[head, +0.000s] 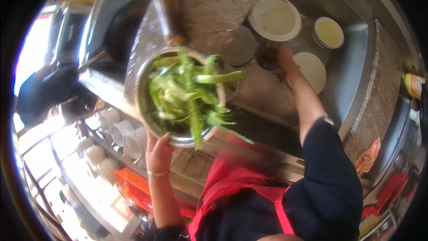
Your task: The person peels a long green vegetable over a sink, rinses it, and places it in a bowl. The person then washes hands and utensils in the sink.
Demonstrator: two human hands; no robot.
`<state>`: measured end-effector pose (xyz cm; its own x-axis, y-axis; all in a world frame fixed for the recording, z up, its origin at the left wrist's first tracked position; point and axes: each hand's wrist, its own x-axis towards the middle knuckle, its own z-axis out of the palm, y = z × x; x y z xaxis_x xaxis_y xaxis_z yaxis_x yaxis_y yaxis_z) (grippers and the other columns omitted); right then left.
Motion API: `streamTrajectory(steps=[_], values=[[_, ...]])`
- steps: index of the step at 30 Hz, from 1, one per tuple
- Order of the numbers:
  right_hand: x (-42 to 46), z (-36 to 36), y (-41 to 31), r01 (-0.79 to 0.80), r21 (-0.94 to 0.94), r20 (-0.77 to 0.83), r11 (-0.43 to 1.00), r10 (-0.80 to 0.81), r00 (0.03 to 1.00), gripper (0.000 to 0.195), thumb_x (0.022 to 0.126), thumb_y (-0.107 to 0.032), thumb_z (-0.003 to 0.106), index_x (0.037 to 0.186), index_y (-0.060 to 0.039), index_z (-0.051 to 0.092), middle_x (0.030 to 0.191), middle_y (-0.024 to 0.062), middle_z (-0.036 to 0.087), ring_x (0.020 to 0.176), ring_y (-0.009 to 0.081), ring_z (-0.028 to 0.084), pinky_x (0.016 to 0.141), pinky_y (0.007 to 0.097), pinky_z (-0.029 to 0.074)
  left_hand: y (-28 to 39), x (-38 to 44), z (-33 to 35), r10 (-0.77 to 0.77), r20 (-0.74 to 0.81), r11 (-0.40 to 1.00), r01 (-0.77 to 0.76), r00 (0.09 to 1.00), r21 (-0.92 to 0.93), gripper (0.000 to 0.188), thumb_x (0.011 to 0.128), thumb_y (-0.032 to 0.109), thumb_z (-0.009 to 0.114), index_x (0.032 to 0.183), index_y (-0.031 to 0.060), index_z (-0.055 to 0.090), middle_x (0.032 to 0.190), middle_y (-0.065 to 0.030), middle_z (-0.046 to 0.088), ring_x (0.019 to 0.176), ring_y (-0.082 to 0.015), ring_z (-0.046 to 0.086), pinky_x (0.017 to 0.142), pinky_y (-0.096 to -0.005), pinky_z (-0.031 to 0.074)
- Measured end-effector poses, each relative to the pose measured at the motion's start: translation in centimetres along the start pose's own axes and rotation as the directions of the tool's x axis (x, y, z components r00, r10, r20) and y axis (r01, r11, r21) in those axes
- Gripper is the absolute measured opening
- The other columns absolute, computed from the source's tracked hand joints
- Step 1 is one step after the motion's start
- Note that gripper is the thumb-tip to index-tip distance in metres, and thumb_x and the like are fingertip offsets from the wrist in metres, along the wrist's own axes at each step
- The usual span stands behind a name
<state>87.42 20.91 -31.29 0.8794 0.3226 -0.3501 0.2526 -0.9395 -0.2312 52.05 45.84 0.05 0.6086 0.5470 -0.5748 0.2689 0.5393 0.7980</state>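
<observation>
My left hand (158,154) grips the near rim of a round bowl (139,90), with the thumb over the edge. Long cut green vegetables (189,97) heap up in it, and several pieces hang over the right and near sides. My right hand (286,55) reaches far forward into a steel sink (260,93). It is at a small dark round thing (266,57), which is too blurred to name; the fingers are mostly hidden. Close to that hand lie a white round plate or lid (309,72) and a large white round container (276,18).
A cleaver-like tool with a wooden handle (172,23) lies by a worn board (214,6). A smaller tub (329,32) stands at the sink's right. White pitchers (123,132) and an orange basket (133,185) are low on the left. An orange checked cloth (369,157) hangs right.
</observation>
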Motion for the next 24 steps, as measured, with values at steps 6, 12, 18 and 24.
streamTrajectory(steps=[6, 12, 18, 24], values=[[-10.2, -16.8, -0.8, 0.364, 0.725, -0.318, 0.585, -0.185, 0.930, 0.034, 0.075, -0.008, 0.065, 0.106, 0.0001, 0.056, 0.088, 0.0148, 0.064, 0.076, 0.0191, 0.061, 0.072, 0.0290, 0.047, 0.1, -0.4, 0.6, 0.078, 0.131, 0.991, -0.063, 0.988, -0.114, 0.063, 0.080, -0.009, 0.044, 0.135, 0.0123, 0.021, 0.118, -0.0134, 0.047, 0.094, -0.0245, 0.058, 0.061, -0.0345, 0.058], [-22.9, -29.4, -19.2, 0.807, -0.038, -0.700, 0.590, -0.592, 0.400, 0.008, 0.082, -0.007, 0.053, 0.083, 0.0003, 0.056, 0.080, 0.0136, 0.057, 0.072, 0.0249, 0.057, 0.064, 0.0315, 0.047, -0.2, 0.8, 0.3, 0.110, 0.299, 0.987, -0.069, 0.948, -0.146, 0.068, 0.079, -0.009, 0.040, 0.137, 0.0145, 0.015, 0.117, -0.0150, 0.048, 0.089, -0.0273, 0.061, 0.060, -0.0322, 0.057], [-23.9, -27.4, -21.3, 0.718, -0.464, -0.684, 0.519, -0.725, 0.082, 0.008, 0.072, -0.005, 0.057, 0.079, -0.0053, 0.052, 0.082, 0.0075, 0.052, 0.074, 0.0222, 0.054, 0.069, 0.0306, 0.049, 0.1, 1.8, 0.1, 0.104, 0.329, 0.978, -0.037, 0.938, -0.204, 0.070, 0.077, -0.011, 0.038, 0.137, 0.0179, 0.017, 0.117, -0.0144, 0.047, 0.090, -0.0298, 0.060, 0.059, -0.0365, 0.058], [-20.1, -26.4, -12.8, 0.351, 0.351, -0.598, 0.868, -0.080, 0.797, 0.023, 0.078, -0.018, 0.065, 0.085, 0.0028, 0.058, 0.067, 0.0131, 0.058, 0.059, 0.0184, 0.052, 0.059, 0.0299, 0.043, -0.2, 1.0, -2.2, 0.127, 0.196, 0.977, -0.089, 0.972, -0.193, 0.062, 0.076, -0.008, 0.042, 0.133, 0.0102, 0.024, 0.111, -0.0164, 0.050, 0.083, -0.0305, 0.061, 0.053, -0.0363, 0.058]])
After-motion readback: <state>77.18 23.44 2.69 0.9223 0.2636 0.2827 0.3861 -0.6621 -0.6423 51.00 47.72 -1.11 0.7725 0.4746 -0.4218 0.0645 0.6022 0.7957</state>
